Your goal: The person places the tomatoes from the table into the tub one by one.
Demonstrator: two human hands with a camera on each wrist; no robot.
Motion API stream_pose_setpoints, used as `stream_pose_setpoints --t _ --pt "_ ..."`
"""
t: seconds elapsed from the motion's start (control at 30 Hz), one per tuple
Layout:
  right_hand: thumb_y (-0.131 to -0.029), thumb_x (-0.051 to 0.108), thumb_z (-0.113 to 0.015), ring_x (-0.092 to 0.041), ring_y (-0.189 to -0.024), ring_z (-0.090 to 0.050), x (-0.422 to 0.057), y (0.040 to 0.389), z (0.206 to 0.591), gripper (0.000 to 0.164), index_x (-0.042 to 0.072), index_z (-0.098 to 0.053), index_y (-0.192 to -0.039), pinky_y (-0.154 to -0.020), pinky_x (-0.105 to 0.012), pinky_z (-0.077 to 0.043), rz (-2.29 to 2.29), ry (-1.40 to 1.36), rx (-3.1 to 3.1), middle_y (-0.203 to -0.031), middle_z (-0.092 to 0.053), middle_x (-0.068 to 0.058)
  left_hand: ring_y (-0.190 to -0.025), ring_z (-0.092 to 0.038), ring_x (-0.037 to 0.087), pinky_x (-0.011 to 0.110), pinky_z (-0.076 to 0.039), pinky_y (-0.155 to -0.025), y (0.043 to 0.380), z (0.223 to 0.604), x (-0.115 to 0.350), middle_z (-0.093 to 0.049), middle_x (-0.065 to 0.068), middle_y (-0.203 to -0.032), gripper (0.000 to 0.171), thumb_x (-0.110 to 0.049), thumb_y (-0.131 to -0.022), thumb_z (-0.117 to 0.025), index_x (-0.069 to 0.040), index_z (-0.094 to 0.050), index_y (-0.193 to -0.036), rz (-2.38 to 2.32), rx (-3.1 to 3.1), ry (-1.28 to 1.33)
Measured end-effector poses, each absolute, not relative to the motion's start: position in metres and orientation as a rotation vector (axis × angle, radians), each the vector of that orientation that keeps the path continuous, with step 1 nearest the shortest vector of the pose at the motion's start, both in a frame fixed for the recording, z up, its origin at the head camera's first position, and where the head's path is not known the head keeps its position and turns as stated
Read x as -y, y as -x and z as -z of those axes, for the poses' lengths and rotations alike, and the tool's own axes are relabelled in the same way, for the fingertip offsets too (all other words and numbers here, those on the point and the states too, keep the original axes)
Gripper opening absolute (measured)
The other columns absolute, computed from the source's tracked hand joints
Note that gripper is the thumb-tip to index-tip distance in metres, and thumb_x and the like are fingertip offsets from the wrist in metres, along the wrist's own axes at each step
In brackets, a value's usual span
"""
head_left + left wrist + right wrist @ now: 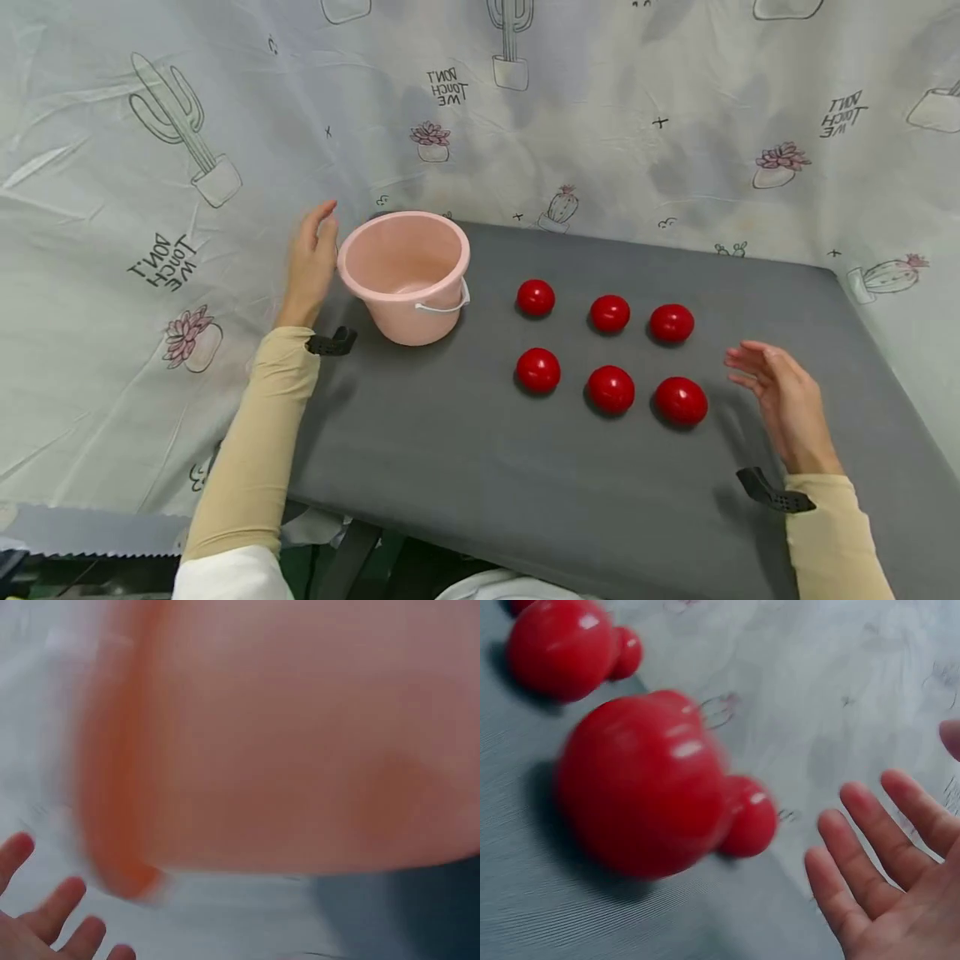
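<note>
A pink bucket with a white handle stands upright near the back left of the table. Just left of it is my left hand, fingers relaxed; the left wrist view shows those fingertips spread beside the blurred bucket wall. Several shiny red balls lie in two rows right of the bucket. My right hand hovers to the right of the front row, holding nothing. In the right wrist view its fingers are extended, apart from the nearest ball.
A grey table bears the bucket and balls. White sheeting printed with cacti and lettering hangs behind and along the left side. Below the front edge, a dark table leg shows.
</note>
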State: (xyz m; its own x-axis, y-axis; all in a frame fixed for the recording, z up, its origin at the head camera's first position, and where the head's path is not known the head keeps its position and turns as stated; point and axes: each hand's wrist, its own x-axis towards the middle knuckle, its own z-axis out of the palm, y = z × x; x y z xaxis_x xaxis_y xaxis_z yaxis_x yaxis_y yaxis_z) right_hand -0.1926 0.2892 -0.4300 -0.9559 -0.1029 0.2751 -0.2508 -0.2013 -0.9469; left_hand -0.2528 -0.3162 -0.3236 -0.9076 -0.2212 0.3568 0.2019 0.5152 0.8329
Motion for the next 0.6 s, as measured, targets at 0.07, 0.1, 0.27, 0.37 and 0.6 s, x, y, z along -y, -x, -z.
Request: stream_pose_setpoints --t 0.07,0.1,0.27,0.37,0.6 --pt "-0.104 0.013 -0.033 -0.013 -0.111 -0.061 -0.289 0.183 0.449 0.036 -0.005 -0.046 -0.132 -0.087 -0.021 -0.049 -2.354 -0.423 1.903 -0.120 -0.064 -0.005 -0.140 -0.030 0.024 0.044 -0.021 -0.115 0.257 0.354 0.325 -0.033 0.007 -0.153 0.052 -0.042 -0.101 -0.034 -0.021 -0.036 -0.148 1.411 2.352 -0.050" --pt "-0.105 0.012 -0.032 -0.012 -0.113 -0.060 -0.289 0.179 0.456 0.035 -0.004 -0.045 -0.133 -0.088 -0.020 -0.049 -2.356 -0.422 1.908 -0.122 -0.063 -0.003 -0.141 -0.030 0.026 0.046 -0.021 -0.115 0.258 0.368 0.328 -0.032 0.008 -0.154 0.053 -0.042 -0.101 -0.034 -0.020 -0.034 -0.149 1.434 2.363 -0.058" --pt "-0.105 0.011 -0.029 -0.010 -0.118 -0.056 -0.285 0.175 0.477 0.038 -0.004 -0.038 -0.139 -0.089 -0.018 -0.047 -2.306 -0.440 1.983 -0.128 -0.058 -0.002 -0.147 -0.013 0.027 0.055 -0.008 -0.117 0.256 0.400 0.330 -0.023 0.006 -0.158 0.059 -0.048 -0.101 -0.026 -0.019 -0.026 -0.152 1.463 2.422 -0.068" --pt "-0.105 0.011 -0.029 -0.009 -0.119 -0.055 -0.281 0.177 0.483 0.040 -0.006 -0.036 -0.140 -0.090 -0.017 -0.047 -2.274 -0.419 2.007 -0.131 -0.056 -0.004 -0.146 -0.015 0.031 0.056 -0.008 -0.116 0.257 0.398 0.319 -0.028 0.007 -0.157 0.059 -0.048 -0.101 -0.020 -0.020 -0.028 -0.152 1.298 2.461 -0.108" --pt "-0.104 0.014 -0.034 -0.010 -0.120 -0.053 -0.274 0.182 0.485 0.042 -0.005 -0.037 -0.141 -0.090 -0.013 -0.045 -2.161 -0.268 2.035 -0.134 -0.053 -0.009 -0.147 -0.004 0.036 0.060 -0.004 -0.114 0.254 0.389 0.301 -0.015 0.014 -0.159 0.061 -0.045 -0.101 -0.019 -0.020 -0.010 -0.156 1.067 2.611 -0.120"
